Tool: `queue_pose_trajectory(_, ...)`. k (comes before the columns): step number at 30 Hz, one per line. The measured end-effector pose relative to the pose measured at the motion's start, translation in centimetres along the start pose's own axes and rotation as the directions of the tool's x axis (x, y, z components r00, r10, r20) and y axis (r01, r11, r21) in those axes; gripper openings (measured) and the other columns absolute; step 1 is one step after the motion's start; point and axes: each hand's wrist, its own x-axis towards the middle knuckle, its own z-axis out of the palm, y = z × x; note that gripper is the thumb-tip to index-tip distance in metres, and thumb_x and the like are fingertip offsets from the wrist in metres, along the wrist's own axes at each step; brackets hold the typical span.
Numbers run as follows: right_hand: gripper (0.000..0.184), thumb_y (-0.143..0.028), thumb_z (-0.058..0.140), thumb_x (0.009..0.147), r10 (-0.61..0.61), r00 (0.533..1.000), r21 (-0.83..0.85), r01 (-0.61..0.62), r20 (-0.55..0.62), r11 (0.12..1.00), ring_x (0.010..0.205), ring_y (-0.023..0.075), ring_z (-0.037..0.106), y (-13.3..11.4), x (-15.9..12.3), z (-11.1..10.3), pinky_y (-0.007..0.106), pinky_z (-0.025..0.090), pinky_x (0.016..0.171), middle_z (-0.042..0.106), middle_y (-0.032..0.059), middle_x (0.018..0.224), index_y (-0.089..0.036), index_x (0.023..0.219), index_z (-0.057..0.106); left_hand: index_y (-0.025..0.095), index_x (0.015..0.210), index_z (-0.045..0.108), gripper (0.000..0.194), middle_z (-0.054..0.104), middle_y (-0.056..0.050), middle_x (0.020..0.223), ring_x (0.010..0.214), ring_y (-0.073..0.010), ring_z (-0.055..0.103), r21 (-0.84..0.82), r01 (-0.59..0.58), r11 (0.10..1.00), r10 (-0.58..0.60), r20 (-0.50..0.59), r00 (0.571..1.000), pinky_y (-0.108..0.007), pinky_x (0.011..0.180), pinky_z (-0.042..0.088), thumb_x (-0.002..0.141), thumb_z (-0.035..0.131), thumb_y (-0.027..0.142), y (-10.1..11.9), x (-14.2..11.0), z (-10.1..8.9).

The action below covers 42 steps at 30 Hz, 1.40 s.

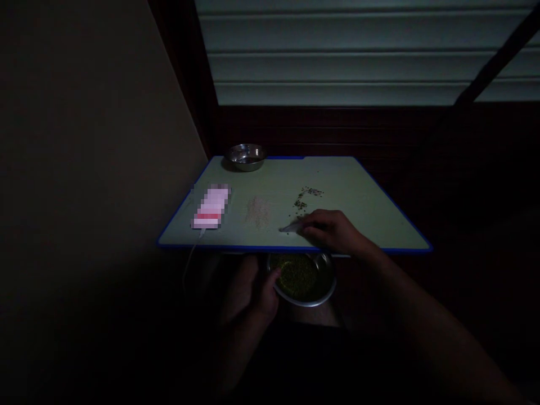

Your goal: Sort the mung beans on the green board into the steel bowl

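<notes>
My left hand [269, 295] grips the left rim of a metal bowl [307, 304], thumb over the edge. Small greenish grains [297, 277], perhaps mung beans, fill much of this bowl, held below the table's near edge above my legs. Above the near part of the table, my right hand [331, 229] is closed on a thin pale piece [290, 227] that tapers to the left; in the dim light its kind is unclear. Just beyond its fingers lie scattered dark and green grains [300, 203]. A patch of fine pale grains [257, 211] spreads to their left.
The pale table [371, 219] has a blue edge. On its left lies a lit phone [212, 207] with a white cable [190, 259] hanging off the front. A second metal bowl [247, 158] stands at the back left. A wall [105, 112] is close on the left.
</notes>
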Motion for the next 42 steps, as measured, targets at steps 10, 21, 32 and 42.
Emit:
queue_pose_trajectory(10, 0.014, -0.027, 0.073, 0.081, 0.070, 0.993, 0.218, -0.090, 0.098, 0.972, 0.079, 0.0178, 0.069, -0.2, -0.4, -0.4, 0.032, 0.055, 0.074, 0.078, 0.0059, 0.090, -0.018, 0.089, 0.080, 0.023, 0.127, 0.070, 0.046, 0.074, -0.008, 0.131, 0.136, -0.0336, 0.057, -0.028, 0.024, 0.999, -0.022, 0.085, 0.996, -0.045, 0.116, 0.041, 0.081, 0.069, 0.030, 0.8, -0.3, 0.7)
queue_pose_trajectory(21, 0.015, -0.030, 0.070, 0.080, 0.121, 0.993, 0.240, -0.121, 0.015, 0.963, 0.072, 0.0152, 0.065, 0.0, -0.3, -0.2, 0.030, 0.052, 0.069, 0.075, 0.0031, 0.079, -0.017, 0.084, 0.076, 0.021, 0.116, 0.073, 0.044, 0.076, -0.010, 0.125, 0.136, -0.0338, 0.057, 0.006, 0.126, 0.992, -0.126, 0.018, 0.992, -0.047, 0.114, 0.044, 0.074, 0.069, 0.032, 1.9, -0.6, 1.6)
queue_pose_trajectory(32, 0.008, -0.018, 0.063, 0.078, 0.270, 0.808, -0.126, -0.387, -0.523, 0.914, 0.071, 0.0189, 0.062, 1.1, 0.4, 0.1, 0.033, 0.046, 0.069, 0.074, 0.0057, 0.077, -0.020, 0.077, 0.071, 0.019, 0.123, 0.071, 0.049, 0.077, -0.010, 0.124, 0.131, -0.0326, 0.061, 0.027, 0.166, 0.986, -0.165, -0.033, 0.986, -0.046, 0.112, 0.046, 0.075, 0.066, 0.029, 2.6, -1.1, 2.3)
queue_pose_trajectory(42, 0.008, -0.018, 0.061, 0.073, 0.237, 0.915, -0.053, -0.268, -0.325, 0.962, 0.063, 0.0140, 0.057, 0.7, 0.2, 0.1, 0.026, 0.040, 0.061, 0.067, 0.0005, 0.066, -0.018, 0.069, 0.068, 0.019, 0.118, 0.073, 0.044, 0.078, -0.010, 0.118, 0.127, -0.0324, 0.064, 0.025, 0.187, 0.982, -0.185, -0.060, 0.981, -0.048, 0.112, 0.046, 0.076, 0.067, 0.030, 2.4, -1.0, 2.0)
